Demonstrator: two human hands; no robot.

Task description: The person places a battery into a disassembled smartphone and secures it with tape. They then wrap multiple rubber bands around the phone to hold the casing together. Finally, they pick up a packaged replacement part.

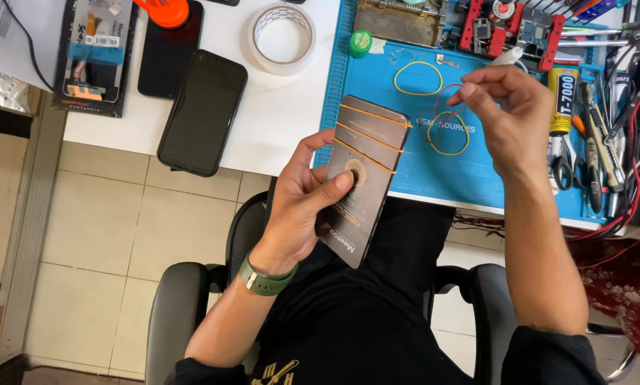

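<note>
Centre frame: brown phone back (362, 178) crossed by three orange rubber bands (372, 135). Upper right: bright blue mat (412, 171) with yellow band (417, 78) and red band (444, 107). Upper left: white table (284, 114), black phone (203, 112), cream tape roll (283, 39). Lower centre: olive-green wristband (263, 280). Lower right: dark red floral carpet (623, 285).

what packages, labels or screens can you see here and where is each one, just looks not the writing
Flat brown package: held in the left hand, bound by three orange rubber bands.
Dark phone screen: face up on the white table, black rectangle.
Black parts tray: table's left end, white and blue stickers.
Yellow glue tube: on the blue mat, black label.
</note>
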